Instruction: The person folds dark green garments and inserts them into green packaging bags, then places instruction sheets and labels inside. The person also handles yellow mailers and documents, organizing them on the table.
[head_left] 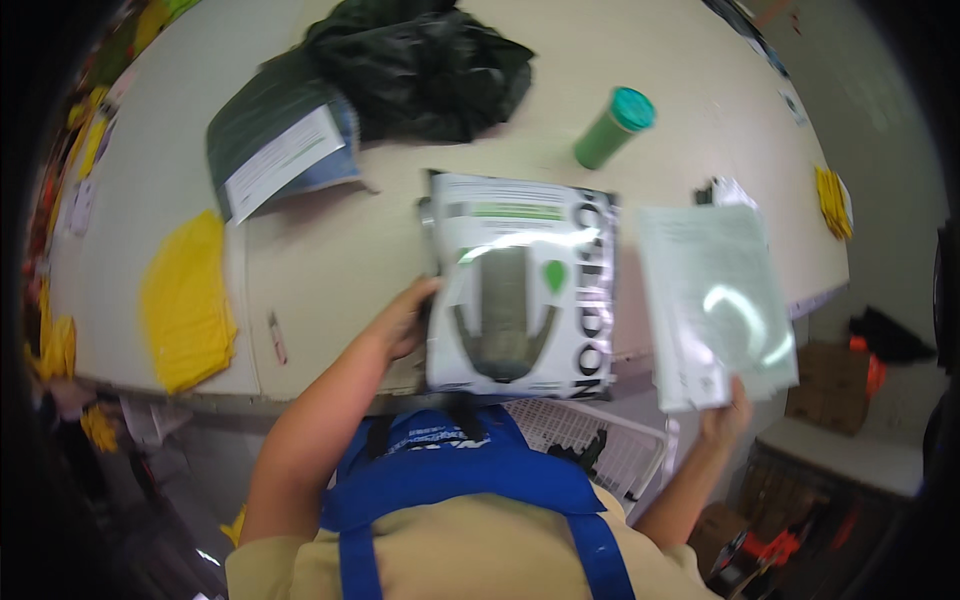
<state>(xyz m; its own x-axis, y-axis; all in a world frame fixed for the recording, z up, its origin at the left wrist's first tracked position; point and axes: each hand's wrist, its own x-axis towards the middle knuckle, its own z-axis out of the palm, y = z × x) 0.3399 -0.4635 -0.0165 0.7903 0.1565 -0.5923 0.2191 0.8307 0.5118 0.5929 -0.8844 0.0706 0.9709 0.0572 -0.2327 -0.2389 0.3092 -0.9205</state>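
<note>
Left hand [408, 318] grips the package [518, 225] by its left edge, contents hidden; right hand [730, 415] pinches bags [705, 290] right of it. Below it, a basket [540, 424] holds black items [590, 456].

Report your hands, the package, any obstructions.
Left hand holding white package by left edge. Right hand gripping pale plastic sheets, lower edge. Green container, black plastic beyond package.

Arms [318, 428] spread, left hand [404, 322] curled, right hand [730, 416] gripping
</note>
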